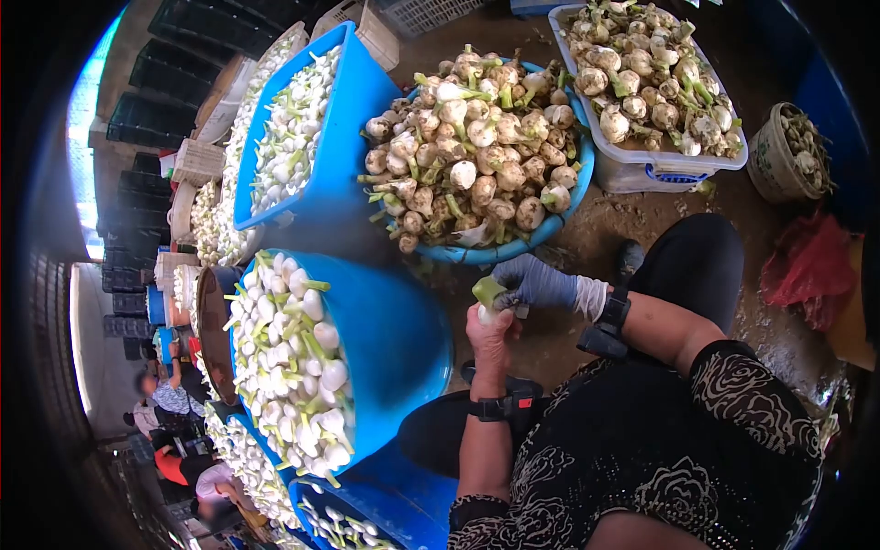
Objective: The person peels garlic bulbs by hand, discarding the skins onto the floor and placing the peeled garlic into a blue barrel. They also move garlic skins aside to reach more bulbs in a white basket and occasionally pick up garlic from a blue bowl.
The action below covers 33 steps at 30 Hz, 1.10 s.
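My left hand (490, 332), bare with a dark band at the wrist, is closed around a garlic bulb (486, 313). A thick green stalk (489, 290) stands up from the bulb. My right hand (533, 282), in a grey-blue glove, has its fingers curled against the stalk and the side of the bulb. Whether a small tool is also in the gloved fingers cannot be made out. Just beyond both hands, a round blue basin (513, 249) is heaped with unpeeled, soil-stained garlic (481, 156).
Left of my hands, a blue tub (394, 339) holds peeled white garlic (293, 357); another blue bin (353, 119) of it stands behind. A clear plastic box (660, 170) of dirty garlic, a bucket (775, 170) and a red net bag (807, 266) are on the right. Other people sit far left.
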Tool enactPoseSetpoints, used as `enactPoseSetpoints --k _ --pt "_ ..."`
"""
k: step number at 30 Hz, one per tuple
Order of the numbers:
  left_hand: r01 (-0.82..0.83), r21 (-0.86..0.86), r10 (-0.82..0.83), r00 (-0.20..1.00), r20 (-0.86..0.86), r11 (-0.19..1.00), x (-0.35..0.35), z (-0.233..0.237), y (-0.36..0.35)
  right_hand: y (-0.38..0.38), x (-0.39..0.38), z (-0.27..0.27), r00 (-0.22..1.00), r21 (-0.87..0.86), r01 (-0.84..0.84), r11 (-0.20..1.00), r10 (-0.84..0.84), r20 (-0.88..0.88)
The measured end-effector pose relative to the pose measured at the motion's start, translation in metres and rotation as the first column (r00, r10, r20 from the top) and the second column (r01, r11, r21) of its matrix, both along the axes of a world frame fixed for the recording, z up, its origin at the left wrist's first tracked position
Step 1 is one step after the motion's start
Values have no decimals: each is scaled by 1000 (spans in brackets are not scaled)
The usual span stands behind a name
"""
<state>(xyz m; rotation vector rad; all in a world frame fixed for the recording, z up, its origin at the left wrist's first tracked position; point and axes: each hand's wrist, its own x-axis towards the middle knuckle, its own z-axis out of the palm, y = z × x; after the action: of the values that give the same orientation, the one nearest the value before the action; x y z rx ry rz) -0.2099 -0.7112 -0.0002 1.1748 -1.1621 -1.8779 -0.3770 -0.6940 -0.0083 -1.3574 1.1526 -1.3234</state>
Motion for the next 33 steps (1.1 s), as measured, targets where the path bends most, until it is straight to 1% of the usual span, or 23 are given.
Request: enactPoseSetpoints --k 1,2,3,4,6,10,12,15,17,18,20,22,23,24,25,26,27,28,29,30,31,32,33 --pt "64 50 -60 995 -78 997 2 1 -2 0 -2 0 1000 3 -1 1000 1 0" --pt "132 96 -115 981 -158 987 4 2 -4 0 -4 -1 995 85 -30 996 22 95" --pt "129 100 -113 981 -157 987 4 7 -6 0 -4 -2 981 164 -67 984 35 191" --pt "158 132 -134 976 -174 979 4 13 -6 0 -2 -3 981 170 -70 983 37 193" --pt "183 170 -150 970 -191 968 4 16 -8 -2 3 -3 943 173 10 985 -67 326" --pt "223 129 -185 949 -255 966 7 10 -15 0 3 10 907 281 24 959 -139 397" --pt "220 99 -189 948 -257 970 5 12 -16 -1 2 15 901 318 136 938 -250 354" --pt "147 15 -136 947 -292 989 -3 20 -12 -3 -1 13 923 271 224 936 -293 250" --pt "1 -36 -14 937 -348 999 -8 19 -6 -2 4 15 929 223 203 953 -260 264" --pt "0 -36 -13 937 -349 999 -8 18 -7 -1 7 17 934 174 183 968 -226 278" --pt "-257 136 286 916 -281 957 -7 11 -11 1 10 19 952 189 203 961 -239 190" --pt "-263 141 295 900 -322 955 4 -1 -18 0 9 17 965 206 219 954 -243 98" --pt "-154 179 220 866 -449 972 11 -3 -24 -4 5 15 870 270 294 917 -374 322" --pt "-39 200 148 808 -570 979 15 -4 -28 -10 -2 11 706 350 346 870 -488 514" --pt "-64 249 210 755 -621 966 14 3 -27 -16 -16 13 673 362 411 837 -546 499" --pt "-66 247 211 754 -622 967 12 10 -27 -12 -29 14 685 502 442 744 -641 346" --pt "-124 287 279 752 -597 950 10 16 -27 -13 -36 -4 867 449 391 804 -485 115" --pt "-184 326 347 746 -568 927 11 18 -27 -14 -39 -10 949 416 315 853 -283 -139" --pt "-191 329 355 745 -565 925 13 15 -29 -11 -35 -16 951 415 310 855 -277 -139" --pt "-199 330 362 742 -564 923 14 14 -30 -4 -24 -4 860 308 218 926 -33 -509" --pt "-133 279 284 731 -620 951 14 13 -31 -1 -15 3 578 248 76 966 160 -800" --pt "-64 224 201 716 -669 973 14 13 -32 0 -9 2 580 252 70 965 166 -798" --pt "-67 228 206 717 -666 971 15 12 -32 0 -4 1 787 39 37 999 -5 -617"
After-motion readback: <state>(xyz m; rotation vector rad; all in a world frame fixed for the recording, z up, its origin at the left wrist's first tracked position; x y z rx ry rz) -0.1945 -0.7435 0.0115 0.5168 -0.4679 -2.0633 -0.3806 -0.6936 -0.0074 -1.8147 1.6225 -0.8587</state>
